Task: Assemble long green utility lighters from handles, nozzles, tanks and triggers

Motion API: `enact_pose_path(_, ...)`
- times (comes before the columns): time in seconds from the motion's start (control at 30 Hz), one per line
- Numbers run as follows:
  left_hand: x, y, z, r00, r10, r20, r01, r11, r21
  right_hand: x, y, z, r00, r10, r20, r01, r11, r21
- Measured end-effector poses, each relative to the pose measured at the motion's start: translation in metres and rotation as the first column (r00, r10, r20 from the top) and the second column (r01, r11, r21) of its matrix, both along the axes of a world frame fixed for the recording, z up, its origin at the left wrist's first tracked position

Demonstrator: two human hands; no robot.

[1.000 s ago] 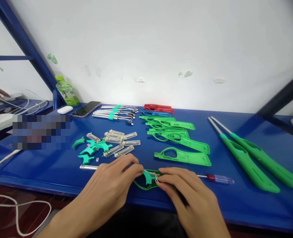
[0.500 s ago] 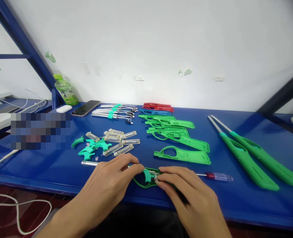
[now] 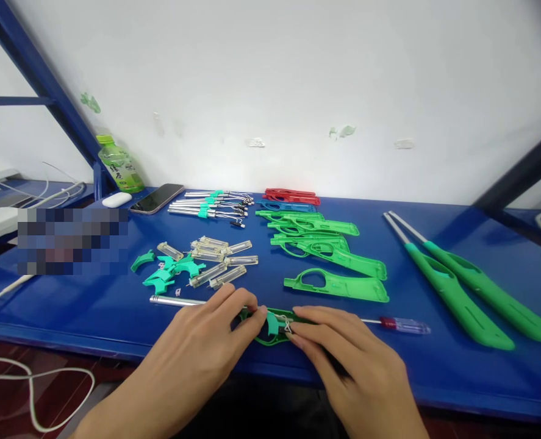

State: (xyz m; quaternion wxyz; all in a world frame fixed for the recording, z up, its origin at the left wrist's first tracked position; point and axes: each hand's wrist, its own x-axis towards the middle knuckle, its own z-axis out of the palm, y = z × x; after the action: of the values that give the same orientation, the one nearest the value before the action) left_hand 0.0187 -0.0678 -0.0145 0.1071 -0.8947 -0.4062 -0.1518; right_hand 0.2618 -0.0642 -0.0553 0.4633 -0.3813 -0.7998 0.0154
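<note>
Near the table's front edge lies a green lighter half-shell (image 3: 265,339), partly covered by both hands, with a teal trigger (image 3: 273,324) and thin white wires in it. A silver tube (image 3: 174,300) runs out to the left from under my left hand (image 3: 210,335), whose thumb and index finger are closed at the shell's left part, beside the trigger. My right hand (image 3: 347,347) has its fingers closed on the shell's right part, by the wires. A screwdriver (image 3: 405,325) points in behind the right hand. Another green half-shell (image 3: 338,286) lies just beyond.
Teal triggers (image 3: 160,277) and clear fuel tanks (image 3: 210,274) lie at left centre. Behind are metal tubes with wires (image 3: 206,210), a phone (image 3: 157,199), a bottle (image 3: 120,166), and red shells (image 3: 293,196). Two assembled green lighters (image 3: 462,305) lie at right.
My left hand has shifted slightly, and more of the silver tube shows beside it. The right hand keeps its place on the shell.
</note>
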Motion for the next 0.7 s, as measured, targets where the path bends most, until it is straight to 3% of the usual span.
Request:
enact_pose_path(0.27,0.001,-0.007,-0.001,1.000,0.020,-0.012,-0.021,0.998,-0.056,0.005,-0.003,-0.005,0.989,0.039,0.146,-0.038,0.999,-0.011)
enact_pose_path(0.5,-0.011,-0.004,0.002,0.993,-0.015,0.114,0.024,0.996,-0.082,0.002,-0.003,-0.006,0.994,-0.001,0.110,0.001,1.000,-0.002)
enact_pose_path(0.7,-0.023,0.006,0.007,0.976,0.029,0.218,-0.009,0.996,-0.094,0.000,-0.002,-0.001,0.998,-0.001,0.061,0.002,1.000,-0.011)
